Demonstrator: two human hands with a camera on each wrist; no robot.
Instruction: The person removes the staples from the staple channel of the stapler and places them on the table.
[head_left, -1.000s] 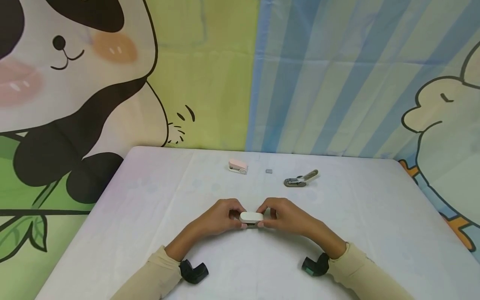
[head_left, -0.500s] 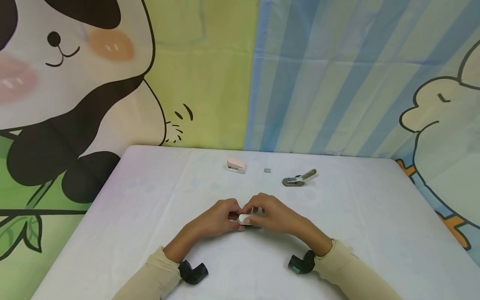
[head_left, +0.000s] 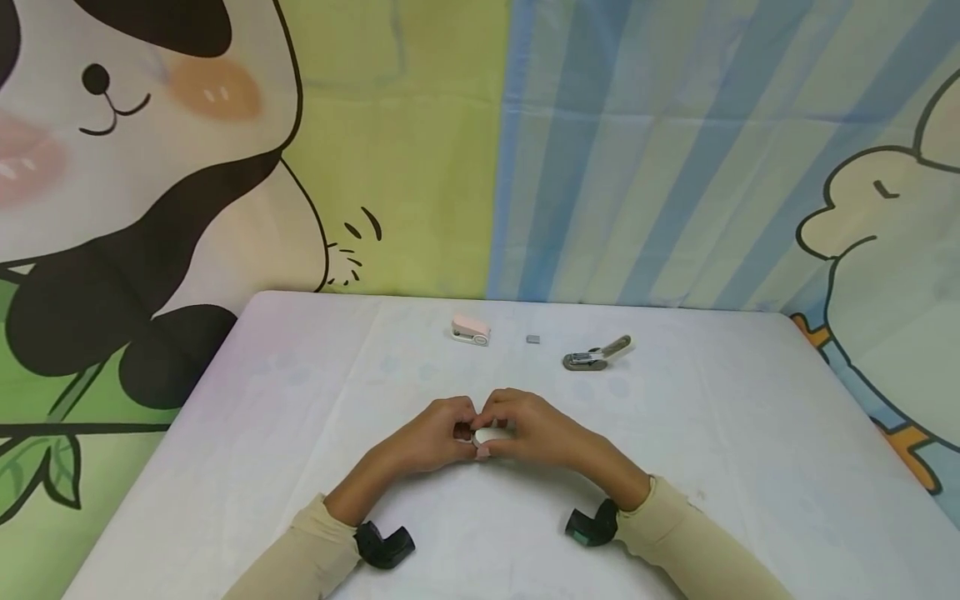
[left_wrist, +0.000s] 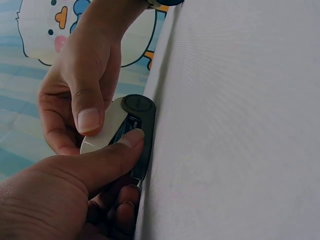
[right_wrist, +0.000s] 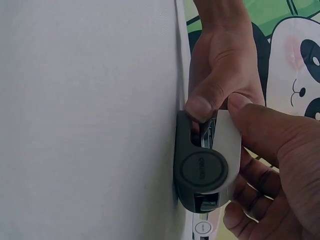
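Low over the front middle of the table, a small stapler (right_wrist: 202, 170) with a white top and dark grey-green base stands between both hands. My left hand (head_left: 432, 435) grips its front end, the thumb pressed into the gap on the base in the left wrist view. With thumb and fingers, my right hand (head_left: 536, 427) holds the white top (left_wrist: 107, 129) across its sides. The top is tilted up from the base, showing the metal staple channel (right_wrist: 207, 134). From the head, most of the stapler hides behind the right hand.
A pink stapler (head_left: 471, 330) stands at the back of the white table (head_left: 315, 367). Right of it lies a small grey block (head_left: 533, 339). A grey stapler (head_left: 588, 359) with its arm raised lies further right. A printed curtain (head_left: 420, 167) hangs behind.
My right hand has slid left from the stapler's right end and now covers most of the white top. My left hand has stayed on the other end.
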